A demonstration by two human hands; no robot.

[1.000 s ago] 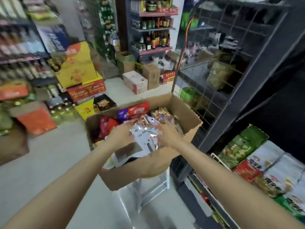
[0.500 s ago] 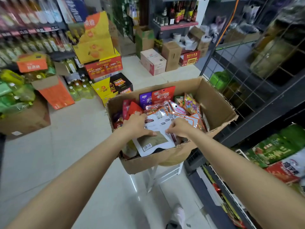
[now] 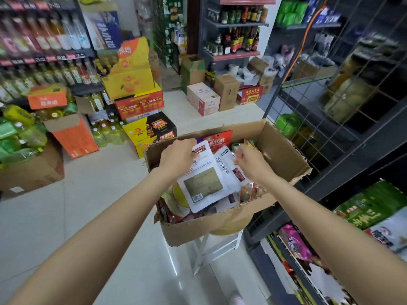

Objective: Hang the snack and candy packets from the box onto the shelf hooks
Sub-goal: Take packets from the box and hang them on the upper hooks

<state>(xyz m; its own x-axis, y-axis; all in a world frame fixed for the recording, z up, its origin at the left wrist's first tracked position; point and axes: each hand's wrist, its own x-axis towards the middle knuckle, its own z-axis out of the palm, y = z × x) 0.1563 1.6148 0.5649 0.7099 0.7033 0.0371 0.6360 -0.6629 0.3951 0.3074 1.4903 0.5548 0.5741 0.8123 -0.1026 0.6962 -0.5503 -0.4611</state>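
Observation:
An open cardboard box (image 3: 284, 150) full of snack and candy packets stands on a white stool. My left hand (image 3: 178, 156) grips the top of a large white packet (image 3: 204, 186) with a barcode, lifted above the pile. A second white packet (image 3: 226, 166) with black print lies just right of it. My right hand (image 3: 248, 160) hovers over that packet's top edge with fingers curled; I cannot see whether it pinches anything. A red packet (image 3: 220, 138) stands at the box's far side. The dark wire-grid shelf (image 3: 326, 119) rises on the right.
Green and white bags (image 3: 374, 208) fill the lower right shelf. Stacked drink cartons (image 3: 138, 104) and oil bottles (image 3: 105, 133) line the left of the tiled aisle. More cardboard boxes (image 3: 204, 100) sit at the far end. A shoe tip (image 3: 236, 299) shows below the stool (image 3: 211, 249).
Both hands moved up toward the far side of the box. The left hand has raised the white barcode packet by its top. The view also tilted upward along the aisle.

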